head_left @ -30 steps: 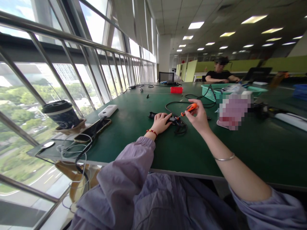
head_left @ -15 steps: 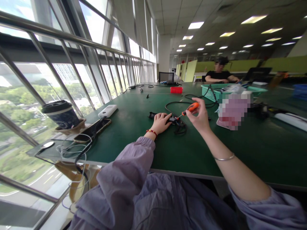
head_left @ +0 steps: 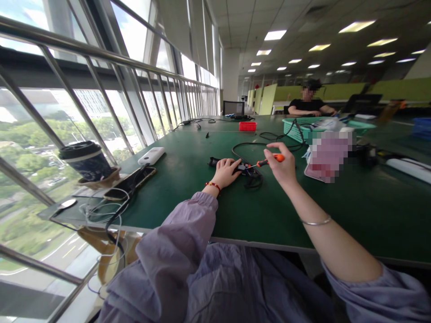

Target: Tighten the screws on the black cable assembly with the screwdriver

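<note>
My left hand [head_left: 228, 172] presses down on a black device with a cable [head_left: 243, 167], its fingers bent over the left part, which they hide. My right hand [head_left: 283, 167] holds an orange and black screwdriver [head_left: 278, 158] by the handle, with thumb and index finger apart from each other. The screwdriver lies nearly level, its thin shaft pointing left at the device. Whether the tip sits in a screw is too small to tell. Loops of black cable [head_left: 254, 180] lie just below the device.
On the green table [head_left: 188, 170] stand a red box [head_left: 247, 126], a teal basket [head_left: 292, 130] and a blurred pink item [head_left: 328, 157]. At left are a paper cup [head_left: 85, 161], a phone [head_left: 117, 190] and a white device [head_left: 151, 155]. A person [head_left: 310, 105] sits across.
The screwdriver has tipped from a slant to nearly level, its handle moving right and down. My right thumb and index finger have spread off the handle. My left hand stays put.
</note>
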`<state>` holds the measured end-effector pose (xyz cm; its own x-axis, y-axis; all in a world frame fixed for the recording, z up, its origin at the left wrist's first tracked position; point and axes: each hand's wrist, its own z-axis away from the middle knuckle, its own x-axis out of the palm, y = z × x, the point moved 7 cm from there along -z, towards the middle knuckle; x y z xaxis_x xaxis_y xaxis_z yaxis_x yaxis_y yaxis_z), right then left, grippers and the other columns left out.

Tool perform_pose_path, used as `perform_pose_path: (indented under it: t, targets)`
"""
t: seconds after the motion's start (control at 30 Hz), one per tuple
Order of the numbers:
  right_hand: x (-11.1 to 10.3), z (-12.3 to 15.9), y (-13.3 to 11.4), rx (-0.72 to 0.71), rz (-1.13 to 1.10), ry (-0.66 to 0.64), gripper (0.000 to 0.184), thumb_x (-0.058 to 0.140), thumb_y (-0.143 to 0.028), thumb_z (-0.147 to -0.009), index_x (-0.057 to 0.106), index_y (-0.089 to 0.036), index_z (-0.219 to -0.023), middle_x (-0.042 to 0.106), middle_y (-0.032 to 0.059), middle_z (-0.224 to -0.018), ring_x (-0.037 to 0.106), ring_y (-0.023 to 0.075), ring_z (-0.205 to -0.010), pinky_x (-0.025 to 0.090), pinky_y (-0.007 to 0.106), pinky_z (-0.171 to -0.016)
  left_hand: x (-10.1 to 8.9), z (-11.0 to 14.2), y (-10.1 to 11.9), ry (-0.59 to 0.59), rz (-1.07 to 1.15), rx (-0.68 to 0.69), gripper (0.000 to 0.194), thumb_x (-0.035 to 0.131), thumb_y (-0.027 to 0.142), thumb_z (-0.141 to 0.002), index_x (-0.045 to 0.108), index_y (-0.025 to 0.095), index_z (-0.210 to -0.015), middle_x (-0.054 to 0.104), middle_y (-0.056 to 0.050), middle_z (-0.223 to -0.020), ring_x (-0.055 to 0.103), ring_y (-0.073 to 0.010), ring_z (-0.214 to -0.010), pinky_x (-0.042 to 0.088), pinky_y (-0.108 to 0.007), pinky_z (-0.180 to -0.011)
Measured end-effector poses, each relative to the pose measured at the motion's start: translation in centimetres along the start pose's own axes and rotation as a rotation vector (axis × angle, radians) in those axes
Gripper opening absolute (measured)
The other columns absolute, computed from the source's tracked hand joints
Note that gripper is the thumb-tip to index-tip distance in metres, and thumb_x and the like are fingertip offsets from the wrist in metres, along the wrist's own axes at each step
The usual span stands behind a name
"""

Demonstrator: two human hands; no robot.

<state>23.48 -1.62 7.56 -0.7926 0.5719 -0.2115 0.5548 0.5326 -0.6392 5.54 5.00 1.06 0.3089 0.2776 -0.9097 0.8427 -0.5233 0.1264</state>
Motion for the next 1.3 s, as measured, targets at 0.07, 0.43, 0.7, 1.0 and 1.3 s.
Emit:
perform_pose_path:
  t: [0.07,0.43,0.7,1.0,1.3]
  targets:
    - [0.1,0.0,0.0,0.011,-0.008,-0.018,0.023,0.054,-0.043,-0.08,0.062,-0.021,-0.081,0.061,0.0013,-0.07,0.057,0.0171,-0.066,0.045,0.03,-0.065,0.0,0.0,0.0,-0.003,-0.004,-0.001,0.051,0.046,0.041,-0.092,0.041,0.028,-0.141,0.049,-0.006,-0.132,0.035,-0.0269,-0.124,0.024,-0.043,-0.108]
    - [0.5,0.2,-0.7,-0.017,0.018,-0.059,0.027,0.055,-0.044,-0.079,0.059,-0.021,-0.068,0.058,0.0005,-0.06,0.053,0.0145,-0.057,0.043,0.028,-0.06,0.0,0.1,0.0,0.009,0.017,0.007,0.051,0.047,0.04,-0.091,0.042,0.029,-0.14,0.049,-0.007,-0.132,0.035,-0.0274,-0.125,0.024,-0.046,-0.109]
    - [-0.2,0.0,-0.6,-0.025,-0.018,0.019,0.03,0.061,-0.041,-0.073,0.061,-0.022,-0.097,0.06,0.0,-0.073,0.056,0.0162,-0.066,0.044,0.028,-0.061,0.0,0.0,0.0,0.008,0.029,0.004,0.051,0.047,0.04,-0.091,0.042,0.031,-0.14,0.049,-0.007,-0.131,0.035,-0.0279,-0.125,0.025,-0.047,-0.108]
    - [0.6,-0.1,-0.6,-0.079,-0.085,-0.075,0.049,0.064,-0.03,-0.068,0.053,-0.022,-0.115,0.062,0.0025,-0.091,0.058,0.016,-0.07,0.046,0.028,-0.06,-0.1,0.1,0.0,0.011,0.022,0.006,0.051,0.048,0.04,-0.091,0.043,0.029,-0.14,0.049,-0.007,-0.132,0.035,-0.0272,-0.124,0.025,-0.045,-0.109]
    - [1.2,-0.1,-0.6,-0.015,-0.08,-0.206,0.021,0.055,-0.039,-0.077,0.064,-0.021,-0.074,0.064,0.0015,-0.069,0.06,0.0171,-0.064,0.046,0.029,-0.063,0.0,0.0,-0.1,0.01,0.027,0.003,0.05,0.047,0.04,-0.091,0.043,0.03,-0.14,0.049,-0.006,-0.132,0.035,-0.027,-0.125,0.024,-0.045,-0.109]
